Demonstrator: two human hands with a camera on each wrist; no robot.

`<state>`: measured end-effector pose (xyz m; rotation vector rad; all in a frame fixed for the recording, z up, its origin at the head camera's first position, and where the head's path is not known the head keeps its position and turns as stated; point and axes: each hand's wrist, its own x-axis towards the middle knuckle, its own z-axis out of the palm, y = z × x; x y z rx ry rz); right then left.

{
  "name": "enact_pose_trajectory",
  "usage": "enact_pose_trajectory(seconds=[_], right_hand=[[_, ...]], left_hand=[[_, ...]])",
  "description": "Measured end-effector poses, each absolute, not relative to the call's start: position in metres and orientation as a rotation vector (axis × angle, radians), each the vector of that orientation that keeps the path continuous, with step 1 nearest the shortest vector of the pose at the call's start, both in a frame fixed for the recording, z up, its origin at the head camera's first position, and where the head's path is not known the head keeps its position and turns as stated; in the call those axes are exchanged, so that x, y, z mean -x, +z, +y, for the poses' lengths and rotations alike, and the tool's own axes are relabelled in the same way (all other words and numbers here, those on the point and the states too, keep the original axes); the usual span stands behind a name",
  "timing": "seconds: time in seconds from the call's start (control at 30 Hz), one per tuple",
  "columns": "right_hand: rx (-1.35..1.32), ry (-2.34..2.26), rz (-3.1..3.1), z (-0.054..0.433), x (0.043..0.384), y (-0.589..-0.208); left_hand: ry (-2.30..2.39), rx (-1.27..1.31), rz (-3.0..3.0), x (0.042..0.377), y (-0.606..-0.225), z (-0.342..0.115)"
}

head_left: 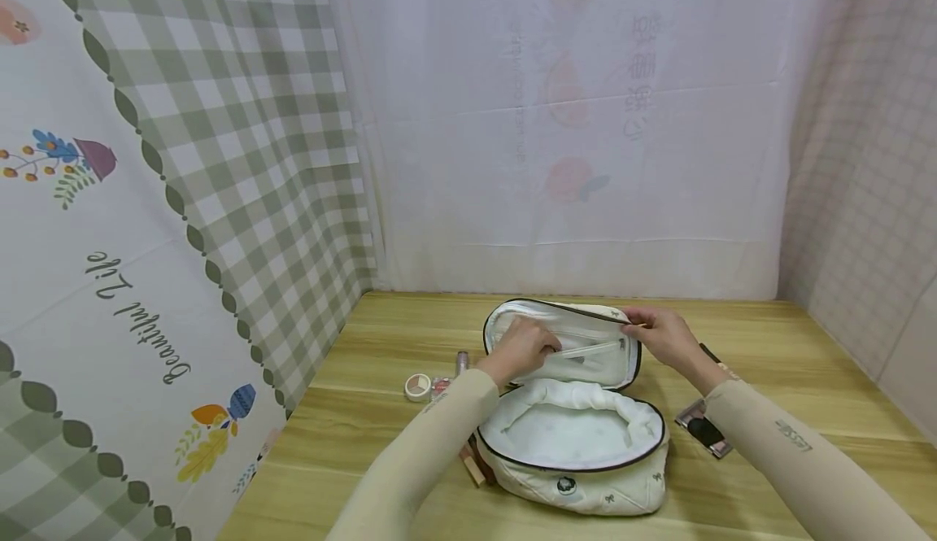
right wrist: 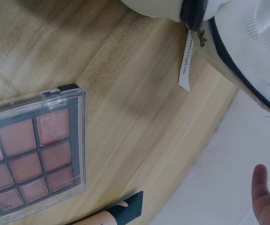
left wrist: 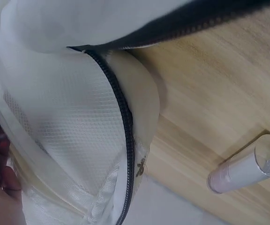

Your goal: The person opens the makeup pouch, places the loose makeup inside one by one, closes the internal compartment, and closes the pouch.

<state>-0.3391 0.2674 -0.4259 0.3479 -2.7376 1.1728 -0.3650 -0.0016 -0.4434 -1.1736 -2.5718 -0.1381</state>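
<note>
A cream quilted makeup bag stands unzipped on the table, its white padded inside facing up. Its lid is raised at the back, showing a white mesh pocket with a zipper. My left hand reaches into the lid, its curled fingers pinching the pocket's opening edge; in the left wrist view the hand is at the left border, partly cut off. With thumb and fingers, my right hand grips the lid's upper right rim. Only its thumb side shows in the right wrist view.
Right of the bag lie an eyeshadow palette and a dark-ended tube. To the left are a round compact, a pinkish item and a clear-capped tube. A tan stick lies by the bag's left side.
</note>
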Motion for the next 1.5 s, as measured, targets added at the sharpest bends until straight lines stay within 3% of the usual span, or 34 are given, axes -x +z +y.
enact_pose_trajectory(seconds=[0.53,0.9,1.5], right_hand=[[-0.315,1.173,-2.752,0.268,0.341,-0.427],[-0.325,1.154,-2.739,0.269,0.343,-0.430],[-0.310,1.157,-2.736,0.268,0.341,-0.429]], left_hand=[[-0.034,1.186,-2.770,0.360,-0.449,-0.003],[-0.224,1.081,-2.881,0.355,-0.445,-0.007],[-0.218,1.097,-2.743,0.355,-0.429,-0.028]])
